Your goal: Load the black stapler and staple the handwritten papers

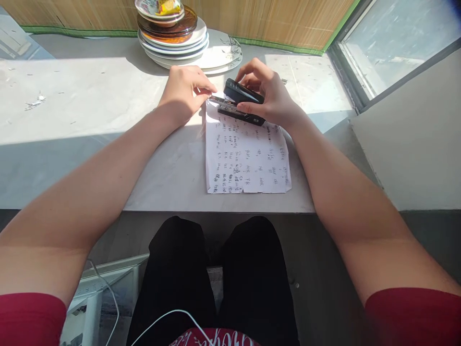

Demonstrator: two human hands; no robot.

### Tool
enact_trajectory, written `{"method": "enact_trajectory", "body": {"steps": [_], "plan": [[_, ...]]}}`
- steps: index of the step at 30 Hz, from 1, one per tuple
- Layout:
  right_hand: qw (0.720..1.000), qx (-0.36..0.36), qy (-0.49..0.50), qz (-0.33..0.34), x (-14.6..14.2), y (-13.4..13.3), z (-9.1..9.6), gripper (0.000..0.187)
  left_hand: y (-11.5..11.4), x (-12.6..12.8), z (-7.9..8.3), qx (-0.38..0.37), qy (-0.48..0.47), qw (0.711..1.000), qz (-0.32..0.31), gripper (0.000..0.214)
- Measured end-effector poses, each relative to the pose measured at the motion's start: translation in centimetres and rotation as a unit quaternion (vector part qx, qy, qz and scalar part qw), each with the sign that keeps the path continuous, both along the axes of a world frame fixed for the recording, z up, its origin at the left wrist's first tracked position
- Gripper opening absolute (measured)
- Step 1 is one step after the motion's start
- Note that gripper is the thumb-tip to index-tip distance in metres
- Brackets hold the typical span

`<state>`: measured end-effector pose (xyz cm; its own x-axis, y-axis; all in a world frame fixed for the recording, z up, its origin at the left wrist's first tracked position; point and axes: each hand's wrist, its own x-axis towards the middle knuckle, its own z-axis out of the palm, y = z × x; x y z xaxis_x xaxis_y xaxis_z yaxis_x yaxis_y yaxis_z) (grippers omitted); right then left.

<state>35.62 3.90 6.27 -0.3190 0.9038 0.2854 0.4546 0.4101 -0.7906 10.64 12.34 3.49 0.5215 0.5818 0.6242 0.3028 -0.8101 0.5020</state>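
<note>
A black stapler lies on its side over the top of a handwritten sheet of paper, its top cover swung apart from the base and the metal staple tray showing between them. My right hand grips the stapler at its hinge end, thumb along the base and fingers behind the cover. At the tray's front tip, my left hand is closed in a pinch of thumb and forefinger. Whatever sits between those fingertips is too small to make out.
A stack of plates stands behind my hands, with a yellow packet on top. Paper scraps lie at left on the pale tabletop. A bamboo mat lines the back, and a window is at right.
</note>
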Motion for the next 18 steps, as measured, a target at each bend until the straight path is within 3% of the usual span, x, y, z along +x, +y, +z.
{"method": "enact_trajectory", "body": {"steps": [9,18], "plan": [[0.999,0.017,0.028,0.036,0.30,0.35,-0.31,0.054,-0.34,0.09,0.05,0.000,0.038,0.998,-0.057,0.033],[1.000,-0.014,0.020,-0.007,0.03,0.24,-0.16,0.060,0.19,0.05,0.21,-0.040,-0.003,0.999,0.016,0.014]]}}
